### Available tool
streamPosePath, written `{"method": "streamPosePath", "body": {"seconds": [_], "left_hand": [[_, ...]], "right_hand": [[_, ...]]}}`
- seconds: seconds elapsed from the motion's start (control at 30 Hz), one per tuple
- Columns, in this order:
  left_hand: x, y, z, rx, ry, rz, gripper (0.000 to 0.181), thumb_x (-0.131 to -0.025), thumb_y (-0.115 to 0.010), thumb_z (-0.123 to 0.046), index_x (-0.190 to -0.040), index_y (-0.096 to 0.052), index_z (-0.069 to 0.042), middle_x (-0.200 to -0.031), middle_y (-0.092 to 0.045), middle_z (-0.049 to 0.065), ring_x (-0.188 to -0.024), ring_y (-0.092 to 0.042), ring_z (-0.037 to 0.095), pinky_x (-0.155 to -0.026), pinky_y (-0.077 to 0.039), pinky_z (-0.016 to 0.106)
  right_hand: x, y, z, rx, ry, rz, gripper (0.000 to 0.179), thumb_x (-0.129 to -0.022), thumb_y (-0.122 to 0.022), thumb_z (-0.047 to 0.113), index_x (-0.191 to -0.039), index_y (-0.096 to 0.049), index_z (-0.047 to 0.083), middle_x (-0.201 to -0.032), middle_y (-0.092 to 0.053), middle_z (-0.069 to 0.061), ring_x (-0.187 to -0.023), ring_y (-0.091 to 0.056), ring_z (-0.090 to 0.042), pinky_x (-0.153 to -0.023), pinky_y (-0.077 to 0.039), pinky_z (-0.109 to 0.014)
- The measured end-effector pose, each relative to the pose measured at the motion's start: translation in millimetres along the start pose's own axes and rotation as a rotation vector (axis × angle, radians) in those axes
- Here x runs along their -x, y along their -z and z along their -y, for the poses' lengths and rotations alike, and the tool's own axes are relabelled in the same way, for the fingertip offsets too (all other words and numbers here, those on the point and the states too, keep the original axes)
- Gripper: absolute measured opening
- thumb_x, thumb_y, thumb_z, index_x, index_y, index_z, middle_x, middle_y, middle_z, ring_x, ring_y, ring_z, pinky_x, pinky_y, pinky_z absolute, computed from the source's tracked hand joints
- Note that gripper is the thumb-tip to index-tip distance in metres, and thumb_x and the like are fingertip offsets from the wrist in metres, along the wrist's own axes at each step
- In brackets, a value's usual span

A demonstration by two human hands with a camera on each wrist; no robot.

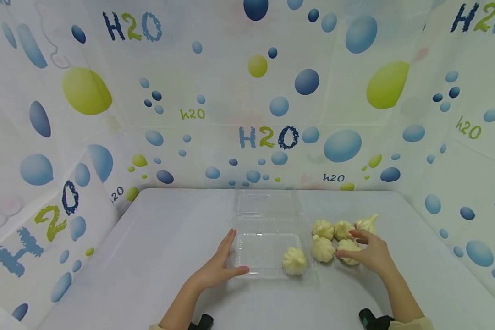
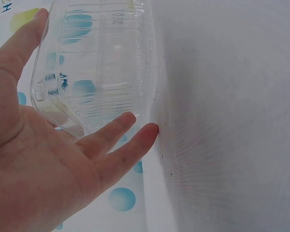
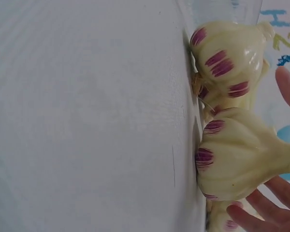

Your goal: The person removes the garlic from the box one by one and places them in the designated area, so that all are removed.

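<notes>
A clear plastic clamshell box (image 1: 268, 236) lies opened on the table, its other half (image 1: 268, 204) folded back behind. One garlic bulb (image 1: 294, 261) sits in the near half's front right corner. My left hand (image 1: 216, 270) rests at the box's left side, thumb and fingers spread; in the left wrist view the fingers (image 2: 117, 129) lie along the box wall (image 2: 92, 92). My right hand (image 1: 369, 252) is over a garlic bulb (image 1: 348, 251), thumb and fingers spread around it. The right wrist view shows the thumb apart from this purple-streaked bulb (image 3: 237, 154), fingers behind it.
More garlic bulbs stand grouped right of the box: one at the near left (image 1: 322, 249), one behind it (image 1: 323, 228), one in the middle (image 1: 343, 229), and one at the far right (image 1: 368, 223). A patterned curtain (image 1: 272, 91) encloses the white table (image 1: 169, 229).
</notes>
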State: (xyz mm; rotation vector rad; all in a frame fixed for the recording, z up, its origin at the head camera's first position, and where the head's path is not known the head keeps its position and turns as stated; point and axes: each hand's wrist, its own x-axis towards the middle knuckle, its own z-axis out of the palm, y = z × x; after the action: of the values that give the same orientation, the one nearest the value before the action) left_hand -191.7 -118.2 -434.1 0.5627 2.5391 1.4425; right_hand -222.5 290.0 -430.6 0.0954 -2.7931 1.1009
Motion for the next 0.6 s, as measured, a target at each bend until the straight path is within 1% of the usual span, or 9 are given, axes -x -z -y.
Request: {"method": "streamPosePath", "body": {"seconds": [0.1,0.17,0.37,0.47,0.6], "left_hand": [[-0.3,0.3,-0.2,-0.009,0.000,-0.005,0.101,-0.079,-0.071,-0.032,-0.148,0.002,-0.014,-0.152,0.007,0.013,-0.133,-0.018,0.041,-0.097,-0.030,0.059],[-0.3,0.5,-0.4,-0.014,-0.001,-0.007,0.102,-0.079,-0.071,-0.032,-0.148,0.001,-0.014,-0.152,0.007,0.013,-0.133,-0.017,0.041,-0.097,-0.029,0.060],[0.1,1.1,0.0,-0.015,-0.007,-0.005,0.101,-0.079,-0.071,-0.031,-0.148,0.001,-0.014,-0.152,0.006,0.013,-0.134,-0.015,0.041,-0.098,-0.027,0.060],[0.5,1.5,0.6,-0.014,-0.009,-0.003,0.101,-0.079,-0.071,-0.031,-0.148,0.001,-0.014,-0.152,0.006,0.014,-0.134,-0.015,0.041,-0.097,-0.028,0.060],[0.4,1.8,1.1,-0.013,-0.013,-0.002,0.101,-0.079,-0.071,-0.031,-0.148,0.001,-0.013,-0.152,0.006,0.014,-0.135,-0.014,0.040,-0.098,-0.027,0.060]], "right_hand": [[0.3,2.0,2.4,-0.003,-0.007,-0.014,0.083,-0.066,-0.078,0.046,-0.126,-0.049,-0.003,-0.129,-0.048,-0.022,-0.110,-0.051,-0.039,-0.081,-0.046,-0.050],[0.8,3.5,4.4,-0.010,-0.008,-0.023,0.084,-0.067,-0.078,0.046,-0.128,-0.047,-0.003,-0.126,-0.051,-0.022,-0.110,-0.051,-0.039,-0.083,-0.045,-0.051],[3.0,8.9,12.6,-0.032,-0.028,-0.038,0.081,-0.070,-0.075,0.047,-0.129,-0.045,0.000,-0.126,-0.051,-0.023,-0.112,-0.050,-0.040,-0.085,-0.041,-0.056],[3.6,11.6,17.2,-0.045,-0.032,-0.049,0.078,-0.071,-0.074,0.046,-0.129,-0.046,0.001,-0.126,-0.050,-0.023,-0.112,-0.050,-0.039,-0.084,-0.042,-0.055],[3.5,14.6,22.3,-0.061,-0.007,-0.084,0.073,-0.073,-0.074,0.044,-0.127,-0.048,0.002,-0.124,-0.053,-0.021,-0.108,-0.053,-0.037,-0.083,-0.044,-0.053]]}}
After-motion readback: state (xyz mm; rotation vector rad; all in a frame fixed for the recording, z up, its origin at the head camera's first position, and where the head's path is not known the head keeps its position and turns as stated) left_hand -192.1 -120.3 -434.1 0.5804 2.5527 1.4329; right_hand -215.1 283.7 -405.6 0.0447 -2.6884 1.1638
